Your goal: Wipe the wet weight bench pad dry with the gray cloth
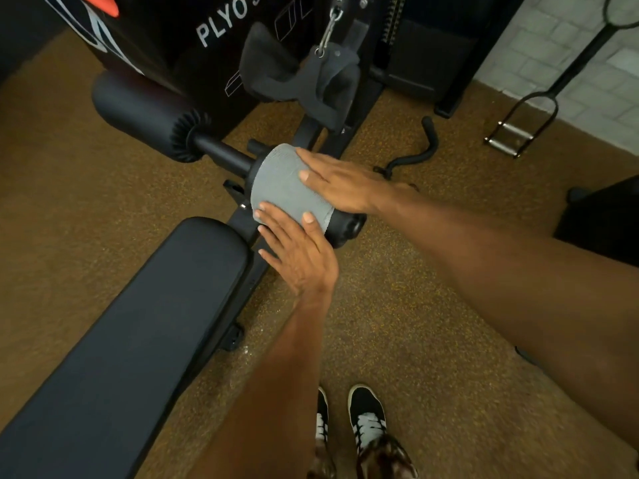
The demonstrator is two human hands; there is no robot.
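head view shows the gray cloth [287,188] draped over the black foam roller [345,227] at the end of the weight bench, just beyond the long bench pad [138,323]. left hand [297,254] and right hand [340,183] lie flat on it, fingers straight, pressing rather than gripping. the cloth looks thin, soft and light, and it would likely bunch on smooth vinyl, so flat palms should suit it. white lettering on the black box [166,46] behind reads "plyo", the rest cut off.
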